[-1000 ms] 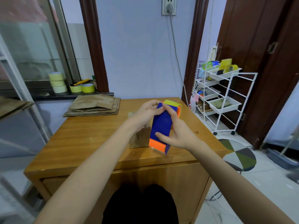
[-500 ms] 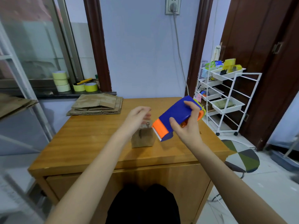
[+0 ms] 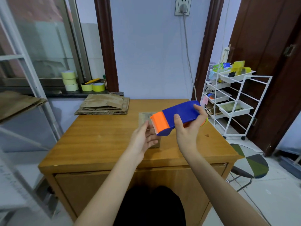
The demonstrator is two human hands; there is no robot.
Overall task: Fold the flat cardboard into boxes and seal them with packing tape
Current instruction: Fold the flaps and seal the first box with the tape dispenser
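Cardboard, folded into a small brown box, stands on the wooden table at the middle of the frame, mostly hidden behind the hands. Its top face shows faint printed lines, too blurred to read. In front of it, raised above the table, is a tape dispenser with a blue body and an orange head that ends in a toothed cutting edge at its left end; a bit of yellow and orange shows at its right end behind the fingers. No brand or writing can be made out on it.

The right hand grips the dispenser from below, thumb up on the near side and fingers curled over the far right end. The left hand is spread with relaxed, straight fingers just left of the cutting edge, the fingertips near the orange head; whether they touch tape I cannot tell.

Toward the upper left of the table lies a stack of flat cardboard, brown and creased. Behind it, on the dark window ledge at the left, sit pale and yellow-green tape rolls. At the right of the frame stands a white wire trolley with trays of small items. A wall socket with a plugged cord is at the top centre.
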